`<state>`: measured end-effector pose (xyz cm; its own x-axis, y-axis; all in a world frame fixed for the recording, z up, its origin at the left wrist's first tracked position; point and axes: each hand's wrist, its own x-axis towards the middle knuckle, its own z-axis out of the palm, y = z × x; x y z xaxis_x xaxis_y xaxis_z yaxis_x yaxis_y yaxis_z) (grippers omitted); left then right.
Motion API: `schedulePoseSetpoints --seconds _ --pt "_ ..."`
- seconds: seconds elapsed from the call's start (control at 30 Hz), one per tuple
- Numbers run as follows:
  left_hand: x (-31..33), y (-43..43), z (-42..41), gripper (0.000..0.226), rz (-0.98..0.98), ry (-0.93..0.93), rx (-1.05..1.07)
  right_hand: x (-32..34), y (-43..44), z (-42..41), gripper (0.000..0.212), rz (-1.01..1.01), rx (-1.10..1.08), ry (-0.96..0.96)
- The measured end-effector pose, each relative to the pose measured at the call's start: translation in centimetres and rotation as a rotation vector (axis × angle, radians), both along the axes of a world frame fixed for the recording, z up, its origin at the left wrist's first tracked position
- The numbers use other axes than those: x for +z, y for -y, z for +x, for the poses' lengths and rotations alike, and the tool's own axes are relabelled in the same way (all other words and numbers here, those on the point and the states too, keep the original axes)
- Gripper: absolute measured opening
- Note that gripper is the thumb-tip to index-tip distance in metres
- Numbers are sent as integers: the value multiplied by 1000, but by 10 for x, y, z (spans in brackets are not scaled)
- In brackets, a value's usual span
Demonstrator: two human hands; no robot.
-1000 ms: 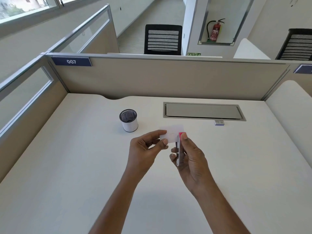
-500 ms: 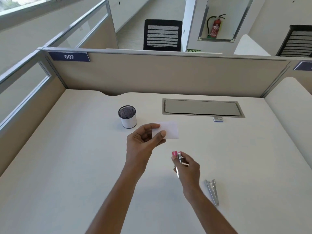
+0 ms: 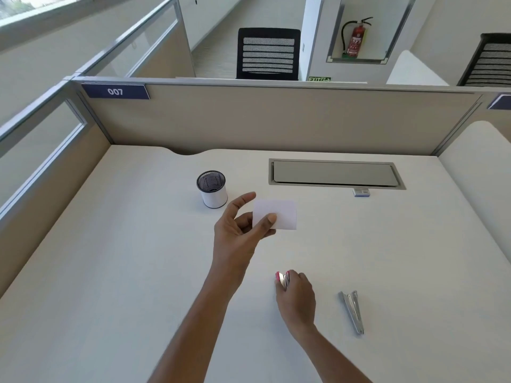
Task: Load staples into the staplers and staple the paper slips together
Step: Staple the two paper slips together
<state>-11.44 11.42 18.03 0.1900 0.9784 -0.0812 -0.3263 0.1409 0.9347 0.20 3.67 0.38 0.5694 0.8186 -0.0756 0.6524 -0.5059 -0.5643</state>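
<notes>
My left hand (image 3: 240,233) pinches white paper slips (image 3: 279,214) between thumb and fingers, held above the middle of the desk. Nearer to me, my right hand (image 3: 297,297) is low at the desk surface, closed around a small pink stapler (image 3: 282,279) whose front end pokes out past the fingers. A second stapler (image 3: 352,310), silver metal, lies flat on the desk to the right of that hand, apart from it. A small box of staples (image 3: 361,192) sits by the cable tray.
A white mesh pen cup (image 3: 212,189) stands left of the slips. A grey cable-tray lid (image 3: 334,174) is set into the white desk (image 3: 110,272) at the back. Beige partition panels (image 3: 249,120) close the back and left sides.
The stapler has come off the slips. My right hand carried it down and toward me to the desk surface, while my left hand kept the slips raised and drifted slightly forward.
</notes>
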Motion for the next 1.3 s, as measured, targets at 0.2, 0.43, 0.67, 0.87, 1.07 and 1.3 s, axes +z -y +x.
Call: schedulePoseSetpoints --seconds 0.2,0.43,0.67,0.87,1.07,1.3 --pt "0 0 0 52 -2 -22 18 -6 -4 -8 30 -16 43 29" --pt "2 5 0 49 17 -42 28 -14 -5 -8 32 40 65 22" --pt "6 7 0 43 72 -96 52 -4 -9 5 42 15 62 -93" --pt "16 6 0 50 126 -127 88 108 -18 9 38 593 118 -820" --pt "27 12 11 57 206 -193 54 179 -19 9 30 765 146 -1004" --pt "33 12 17 59 219 -220 124 190 -21 9 18 844 -40 -1062"
